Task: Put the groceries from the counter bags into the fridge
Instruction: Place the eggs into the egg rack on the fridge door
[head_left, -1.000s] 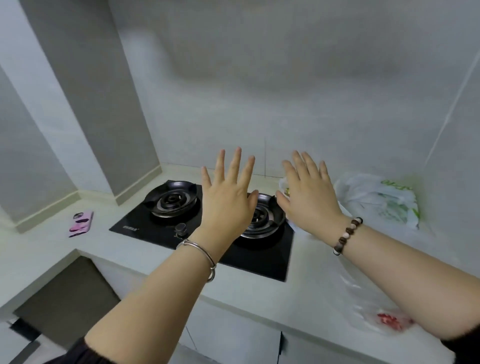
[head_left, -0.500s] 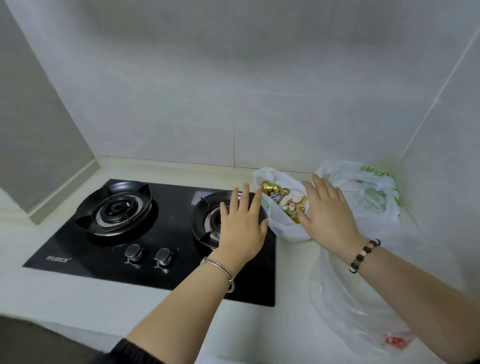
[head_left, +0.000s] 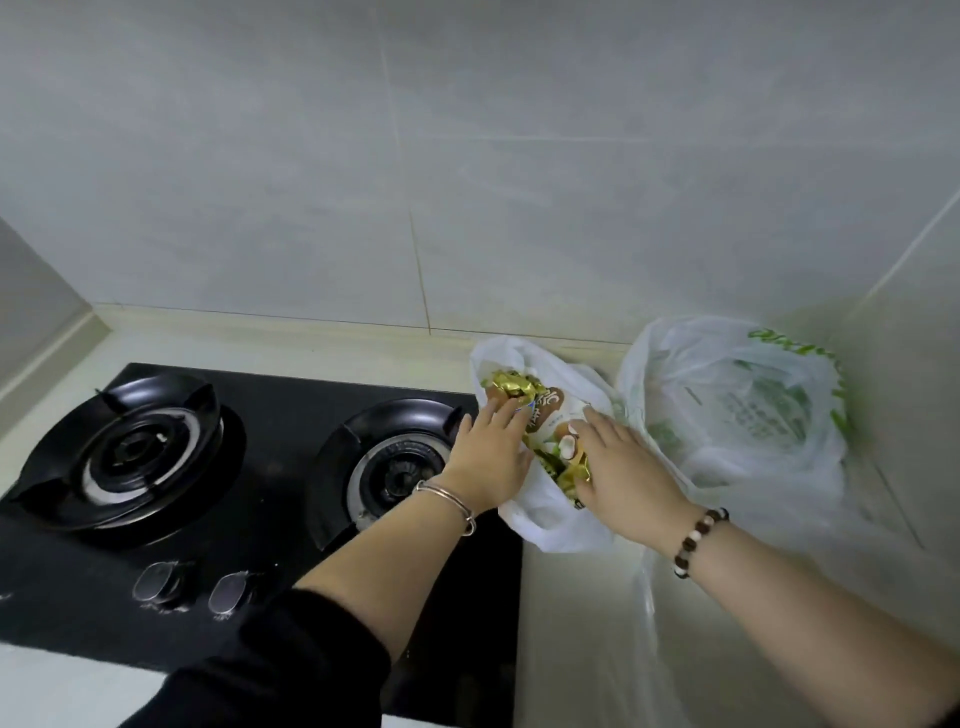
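Observation:
A small white plastic bag lies open on the counter right of the hob, with gold and brown snack packets showing in its mouth. My left hand reaches into the bag's left side, fingers stretched onto the packets. On the right side of the mouth my right hand rests its fingers on the packets. Behind it, in the corner, stands a larger white bag with green print. No fridge is in view.
A black two-burner gas hob with two knobs fills the left of the counter. A thin clear plastic bag lies under my right forearm. Tiled walls close the back and the right side.
My view has swung right and closer to the bags. Both hands moved forward from above the hob and now touch the packets in the small white bag.

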